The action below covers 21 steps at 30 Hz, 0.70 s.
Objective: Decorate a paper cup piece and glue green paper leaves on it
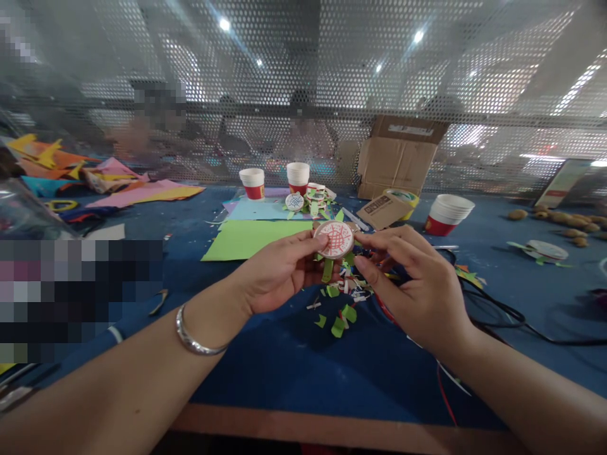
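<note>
A small paper turtle [334, 239], its round white top drawn with red lines and its legs of green paper, is held up over the table. My left hand [284, 268] grips it from the left, thumb on the top and fingers underneath. At its right edge, my right hand [415, 278] has the index finger and thumb closed on the rim or a green leg; the exact contact is partly hidden. Below the hands lie green paper scraps [338, 327]. Behind them is another paper turtle [294, 201] with blue lines, beside a small pile of similar ones [317, 197].
Green paper [256, 239] lies left of centre. Stacked paper cups [448, 213] stand right, with more cups [251, 183] behind. A cardboard box [398, 158] leans by the perforated screen. Black cable [502, 309] crosses the right side; coloured paper [142, 193] lies far left.
</note>
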Motion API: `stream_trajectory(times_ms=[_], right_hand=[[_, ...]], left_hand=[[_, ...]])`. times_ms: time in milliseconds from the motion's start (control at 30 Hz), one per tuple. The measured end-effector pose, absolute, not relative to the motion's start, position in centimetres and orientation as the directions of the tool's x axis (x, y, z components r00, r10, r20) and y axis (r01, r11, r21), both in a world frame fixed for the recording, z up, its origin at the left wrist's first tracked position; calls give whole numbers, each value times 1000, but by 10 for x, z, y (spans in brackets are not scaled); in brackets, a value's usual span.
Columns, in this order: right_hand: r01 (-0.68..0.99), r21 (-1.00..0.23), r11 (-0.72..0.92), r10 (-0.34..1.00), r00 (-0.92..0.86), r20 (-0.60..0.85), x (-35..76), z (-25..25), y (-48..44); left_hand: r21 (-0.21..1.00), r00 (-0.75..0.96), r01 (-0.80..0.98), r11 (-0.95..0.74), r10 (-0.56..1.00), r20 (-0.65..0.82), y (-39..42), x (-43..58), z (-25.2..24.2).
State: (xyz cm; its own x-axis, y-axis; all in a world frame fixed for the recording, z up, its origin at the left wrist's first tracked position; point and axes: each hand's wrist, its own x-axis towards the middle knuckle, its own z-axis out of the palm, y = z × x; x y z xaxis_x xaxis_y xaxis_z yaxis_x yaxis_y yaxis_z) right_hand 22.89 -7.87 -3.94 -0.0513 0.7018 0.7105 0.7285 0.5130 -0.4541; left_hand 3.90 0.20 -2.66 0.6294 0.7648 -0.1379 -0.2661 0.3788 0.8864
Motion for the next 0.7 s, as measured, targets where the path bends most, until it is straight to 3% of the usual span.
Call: stream_trajectory(times_ms=[167, 333, 467, 700], right_hand=[[704, -486, 518, 713, -41, 700, 230, -39, -76], [709, -501, 496, 715, -7, 699, 233, -36, -75], [708, -539, 456, 734, 43, 677, 237, -35, -74], [644, -661, 386, 817, 95, 569, 243, -39, -64]], left_hand=[[932, 623, -256, 256, 781, -44, 5, 38, -31], [992, 556, -72, -106, 822, 128, 9, 34, -35], [921, 565, 88, -381, 780, 269, 12, 30, -36], [935, 636, 51, -351, 733, 240, 11, 31, -34]])
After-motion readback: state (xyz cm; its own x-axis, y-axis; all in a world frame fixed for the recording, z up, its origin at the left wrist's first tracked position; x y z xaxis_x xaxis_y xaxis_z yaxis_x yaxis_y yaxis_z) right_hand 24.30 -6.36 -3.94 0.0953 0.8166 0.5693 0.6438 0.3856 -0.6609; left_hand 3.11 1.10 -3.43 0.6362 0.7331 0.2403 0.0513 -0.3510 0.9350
